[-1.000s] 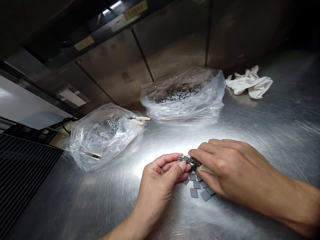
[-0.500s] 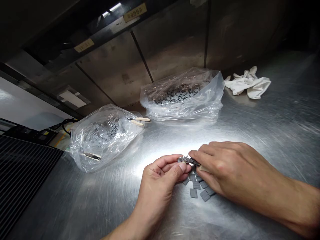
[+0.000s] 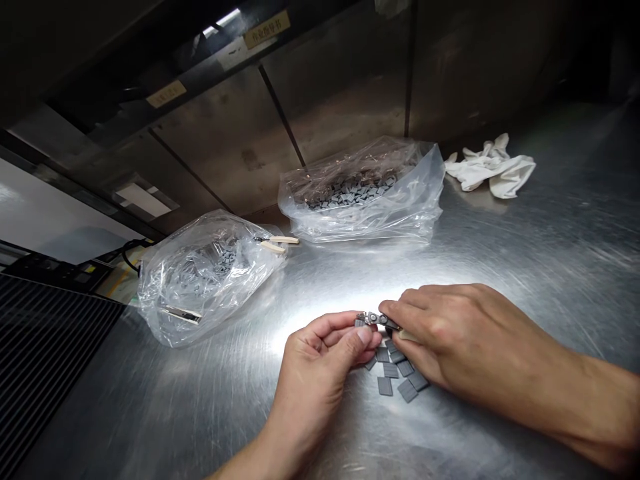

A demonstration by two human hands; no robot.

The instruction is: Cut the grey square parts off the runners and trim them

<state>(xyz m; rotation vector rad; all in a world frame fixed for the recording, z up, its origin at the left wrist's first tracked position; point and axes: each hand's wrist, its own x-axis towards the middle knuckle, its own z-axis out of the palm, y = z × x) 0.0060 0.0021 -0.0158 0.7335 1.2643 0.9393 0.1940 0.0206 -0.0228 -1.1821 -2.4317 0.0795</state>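
Note:
Between thumb and fingers, my left hand (image 3: 327,357) pinches a small grey square piece (image 3: 359,322), mostly covered by the fingertips. Closed round a pair of nippers (image 3: 376,319) is my right hand (image 3: 453,333); a bit of pale handle shows under its fingers. The metal head of the nippers points left and meets the piece at my left fingertips. I cannot tell whether the jaws are closed on it. Just below both hands, several grey ridged square pieces (image 3: 391,370) lie loose on the metal table (image 3: 210,407), some overlapping.
A clear plastic bag (image 3: 360,223) full of grey pieces stands at the back. Another clear bag (image 3: 175,273) lies left, with pale-handled nippers (image 3: 280,243) and a cutter knife (image 3: 183,313) on it. White gloves (image 3: 493,168) lie back right. A metal wall (image 3: 340,100) closes the back.
The head of the nippers shows slightly more beside my left fingertips. Both hands keep almost the same place, and the view has shifted a little.

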